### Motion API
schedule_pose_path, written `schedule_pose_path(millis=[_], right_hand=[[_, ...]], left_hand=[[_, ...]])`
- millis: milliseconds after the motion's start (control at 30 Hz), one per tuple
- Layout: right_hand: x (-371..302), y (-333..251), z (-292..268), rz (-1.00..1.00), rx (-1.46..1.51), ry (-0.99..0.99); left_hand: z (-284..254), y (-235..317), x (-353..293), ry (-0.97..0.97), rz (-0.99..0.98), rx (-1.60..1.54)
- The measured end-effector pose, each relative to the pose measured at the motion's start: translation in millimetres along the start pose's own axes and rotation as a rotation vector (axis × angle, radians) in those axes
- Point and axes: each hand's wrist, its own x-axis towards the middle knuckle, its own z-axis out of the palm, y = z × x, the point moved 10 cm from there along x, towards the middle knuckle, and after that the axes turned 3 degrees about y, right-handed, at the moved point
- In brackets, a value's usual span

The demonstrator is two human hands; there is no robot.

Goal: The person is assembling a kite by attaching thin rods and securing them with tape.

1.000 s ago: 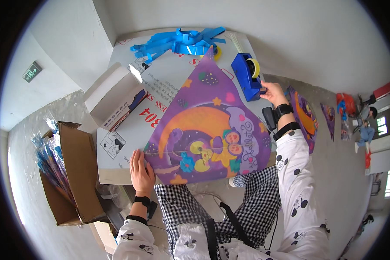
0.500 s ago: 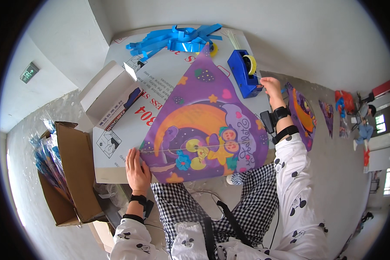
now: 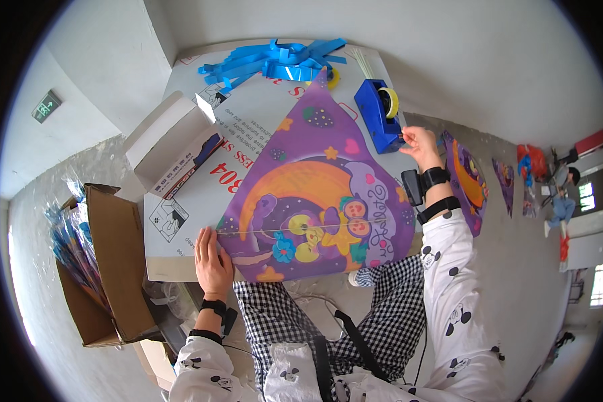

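Observation:
A purple triangular kite [image 3: 295,147] printed with an orange moon and cartoon figures lies on the table, its point toward the far side. Across its near part runs a thin rod [image 3: 275,231]. My left hand [image 3: 213,268] rests flat, fingers stretched, on the kite's left corner by the rod's end. At the right, a blue tape dispenser [image 3: 372,107] carries a roll of yellowish tape [image 3: 391,103]. My right hand [image 3: 422,147] is closed in a pinch at the dispenser's near, cutting end, on a bit of tape that is barely visible.
Blue strips [image 3: 261,63] are heaped at the far edge, with thin white sticks [image 3: 363,61] beside them. A white open box [image 3: 174,144] stands on the left. A cardboard carton [image 3: 117,268] with wrapped items is beside the table. More kites [image 3: 467,181] show at the right.
My right hand has come slightly nearer the dispenser's cutting end and lower; the tape stretched from the roll to my fingers no longer shows clearly. My left hand stays on the kite.

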Motion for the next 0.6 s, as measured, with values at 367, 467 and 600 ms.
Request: schedule_pose_path(millis=[367, 467, 600], right_hand=[[-24, 24, -7, -0.262, 0.513, 0.042], [-30, 30, -6, -0.275, 0.572, 0.079], [-30, 34, -3, -0.292, 0.617, 0.029]], left_hand=[[0, 1, 0, -0.001, -0.002, 0.001], [1, 2, 0, -0.003, 0.003, 0.004], [1, -1, 0, -0.003, -0.002, 0.004]])
